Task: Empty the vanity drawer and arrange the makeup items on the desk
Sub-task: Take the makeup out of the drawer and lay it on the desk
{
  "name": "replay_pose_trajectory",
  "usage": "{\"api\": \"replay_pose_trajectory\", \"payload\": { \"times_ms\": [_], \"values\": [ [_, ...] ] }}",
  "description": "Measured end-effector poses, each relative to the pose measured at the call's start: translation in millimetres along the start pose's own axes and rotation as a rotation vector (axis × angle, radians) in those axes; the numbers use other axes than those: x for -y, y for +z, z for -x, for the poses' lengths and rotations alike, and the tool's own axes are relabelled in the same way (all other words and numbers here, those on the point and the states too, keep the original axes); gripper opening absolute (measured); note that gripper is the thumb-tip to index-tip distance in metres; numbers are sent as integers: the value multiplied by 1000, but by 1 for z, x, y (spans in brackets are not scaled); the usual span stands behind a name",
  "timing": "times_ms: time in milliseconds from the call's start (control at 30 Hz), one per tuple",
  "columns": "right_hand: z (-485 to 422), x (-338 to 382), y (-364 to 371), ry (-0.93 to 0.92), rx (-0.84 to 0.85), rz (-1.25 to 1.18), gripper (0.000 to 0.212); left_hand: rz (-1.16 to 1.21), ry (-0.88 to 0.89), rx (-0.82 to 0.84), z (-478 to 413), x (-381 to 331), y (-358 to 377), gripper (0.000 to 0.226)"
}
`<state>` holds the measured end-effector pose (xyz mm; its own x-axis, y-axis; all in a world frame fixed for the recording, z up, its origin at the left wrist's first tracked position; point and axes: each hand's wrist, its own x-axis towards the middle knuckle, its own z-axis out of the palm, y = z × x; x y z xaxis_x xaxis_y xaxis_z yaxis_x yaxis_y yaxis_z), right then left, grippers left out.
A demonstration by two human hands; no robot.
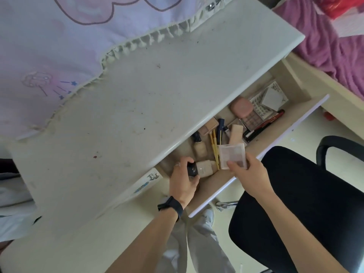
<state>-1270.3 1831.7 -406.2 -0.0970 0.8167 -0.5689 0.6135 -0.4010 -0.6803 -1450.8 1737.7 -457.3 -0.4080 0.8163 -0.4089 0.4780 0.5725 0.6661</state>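
Note:
The white desk (149, 91) runs diagonally, its drawer (262, 154) pulled out beneath its front edge. Inside the drawer, my left hand (182, 181) grips a foundation bottle (204, 168) by its black cap. My right hand (249, 174) pinches a clear plastic palette case (232, 155) just above the drawer. Still lying in the drawer are another foundation bottle (200, 147), yellow sticks (214, 148), a beige tube (235, 133), a pink compact (241, 107), an eyeshadow palette (253, 120), a red-and-black pen (264, 125) and lash trays (267, 99).
A black office chair (307, 203) stands right of the drawer, against my right forearm. A lilac cloth with a fringe (49, 46) covers the desk's far side. A purple blanket (334, 46) lies at top right. My legs (197, 243) stand below the drawer front.

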Motion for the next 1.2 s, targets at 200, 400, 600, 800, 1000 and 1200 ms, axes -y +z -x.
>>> {"api": "replay_pose_trajectory", "payload": {
  "times_ms": [200, 400, 600, 800, 1000, 1200],
  "values": [
    [34, 28, 13, 17, 15, -278, 37, 265, 57, -213, 47, -7, -72, 49],
    [44, 95, 76, -120, 214, -177, 33, 518, -16, -460, 67, 2, -183, 54],
    [42, 181, 192, -290, 417, 61, 28, 542, -57, -756, 54, 66, -279, 49],
    [40, 253, 327, -417, 418, 267, 23, 487, -119, -910, 61, 135, -339, 48],
    [56, 296, 409, -503, 368, 479, 22, 418, -172, -962, 65, 173, -381, 48],
    [53, 303, 426, -551, 283, 664, 33, 389, -140, -962, 54, 177, -395, 49]
  ]
}}
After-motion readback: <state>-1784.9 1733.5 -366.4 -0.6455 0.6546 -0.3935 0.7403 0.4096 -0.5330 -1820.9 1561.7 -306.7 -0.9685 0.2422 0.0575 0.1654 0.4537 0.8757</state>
